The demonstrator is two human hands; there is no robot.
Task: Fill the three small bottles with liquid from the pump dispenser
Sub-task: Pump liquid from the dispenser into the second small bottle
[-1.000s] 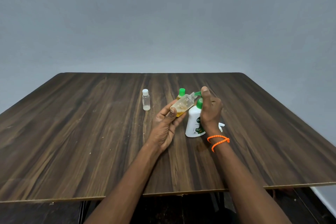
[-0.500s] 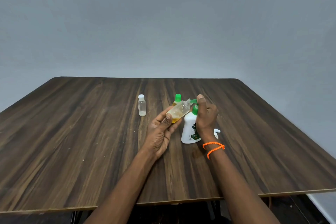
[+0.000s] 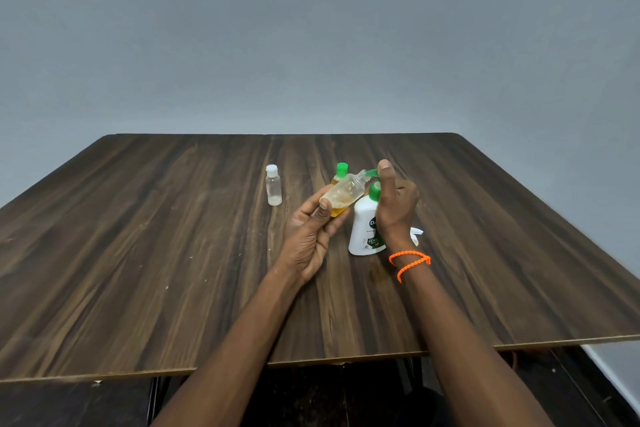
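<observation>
Pump head (image 3: 372, 173) up vs 0.5s ago

Tilted uncapped bottle (image 3: 343, 196) at pump spout (image 3: 371, 172)

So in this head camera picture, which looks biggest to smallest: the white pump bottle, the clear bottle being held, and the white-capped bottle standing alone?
1. White pump bottle, clearly the largest.
2. Held clear bottle, tilted in the left hand.
3. White-capped bottle.
The last two look nearly alike; the held one is nearer the camera, so their order is unsure.
</observation>
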